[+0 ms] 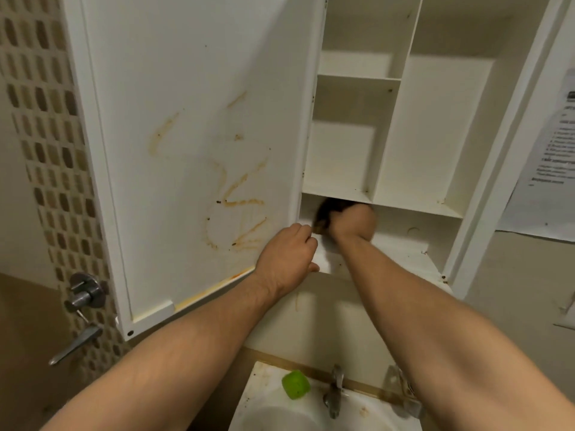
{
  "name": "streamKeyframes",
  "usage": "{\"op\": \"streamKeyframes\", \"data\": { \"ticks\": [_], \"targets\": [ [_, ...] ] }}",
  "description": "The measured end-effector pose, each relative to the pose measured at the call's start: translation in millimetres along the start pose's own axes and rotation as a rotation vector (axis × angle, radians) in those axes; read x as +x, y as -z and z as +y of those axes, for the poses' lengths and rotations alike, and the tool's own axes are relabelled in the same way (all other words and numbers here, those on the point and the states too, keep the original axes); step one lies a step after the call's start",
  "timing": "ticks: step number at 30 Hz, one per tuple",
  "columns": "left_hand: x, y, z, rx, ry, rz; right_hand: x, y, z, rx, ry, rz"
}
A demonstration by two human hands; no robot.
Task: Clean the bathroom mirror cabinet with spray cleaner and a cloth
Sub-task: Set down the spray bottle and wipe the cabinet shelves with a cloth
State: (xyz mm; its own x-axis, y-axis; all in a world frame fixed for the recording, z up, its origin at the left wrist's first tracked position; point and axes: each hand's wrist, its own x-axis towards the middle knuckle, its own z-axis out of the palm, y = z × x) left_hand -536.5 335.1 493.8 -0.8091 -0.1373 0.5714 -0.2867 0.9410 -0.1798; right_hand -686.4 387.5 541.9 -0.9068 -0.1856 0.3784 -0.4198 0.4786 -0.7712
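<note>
Cloth: a dark cloth [326, 209] was bunched in the right hand [353, 223], pressed into the left end of the lowest compartment [401, 227] of the cabinet [435, 135]. Both were motion-blurred.
Right grip: fingers were closed tightly round the cloth, fist-like.
Left grip: the left hand [287, 259] had its fingers curled over the cabinet's bottom front lip, thumb beneath. It looked to be bracing, not wiping.
Step in hand: probably scrubbing the bottom compartment.
Looked done: the upper shelves [357, 77] and the tall right bay appeared mostly white, though dark specks sat at the corners — whether they had been wiped could not be told.
Left to do: the inside of the open door [186, 119] carried orange-brown streaks [242, 202] and a rusty line along its lower edge, all unwiped. The mirror face was out of view.
Spray cleaner: no bottle was recognisable — a green object [295, 384] lay on the sink [264, 373] beside the tap [334, 390], too unclear to name.
Overall: roughly midway, by judgement.
</note>
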Motion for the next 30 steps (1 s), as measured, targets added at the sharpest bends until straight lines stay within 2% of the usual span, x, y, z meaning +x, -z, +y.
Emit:
{"op": "streamKeyframes", "data": {
  "ticks": [3, 6, 8, 10, 13, 16, 18, 22, 25, 28, 30],
  "targets": [
    [-8, 3, -7, -0.068, 0.017, 0.004, -19, -26, -28, -0.26, 0.315, -0.229],
    [-14, 2, -11, -0.102, 0.008, 0.01, -18, -14, -31, -0.559, 0.582, -0.347],
    [-14, 2, -8, -0.124, -0.004, -0.006, -12, 8, -19, -0.762, 0.696, -0.404],
    [-10, 1, -2, -0.145, -0.016, -0.006, -4, 38, -3, -0.898, 0.701, -0.433],
    [-4, -4, 9, -0.154, -0.022, 0.002, 16, 106, 25, -1.178, 0.555, -0.482],
    [-1, -9, 12, -0.123, -0.022, 0.033, 24, 142, 54, -1.39, 0.502, -0.384],
    [-1, -9, 12, -0.117, -0.003, 0.044, 15, 128, 59, -1.364, 0.49, -0.365],
    [-9, 1, 12, -0.218, 0.033, 0.109, 3, 93, 61, -1.053, 0.348, -0.35],
    [-14, 16, 11, -0.316, 0.075, 0.192, -7, 69, 41, -0.854, 0.469, -0.386],
    [-14, 26, 15, -0.396, 0.189, 0.266, -41, 31, 14, -0.525, 0.72, -0.555],
    [-15, 27, 21, -0.412, 0.2, 0.244, -57, 11, 7, -0.537, 0.751, -0.606]
  ]
}}
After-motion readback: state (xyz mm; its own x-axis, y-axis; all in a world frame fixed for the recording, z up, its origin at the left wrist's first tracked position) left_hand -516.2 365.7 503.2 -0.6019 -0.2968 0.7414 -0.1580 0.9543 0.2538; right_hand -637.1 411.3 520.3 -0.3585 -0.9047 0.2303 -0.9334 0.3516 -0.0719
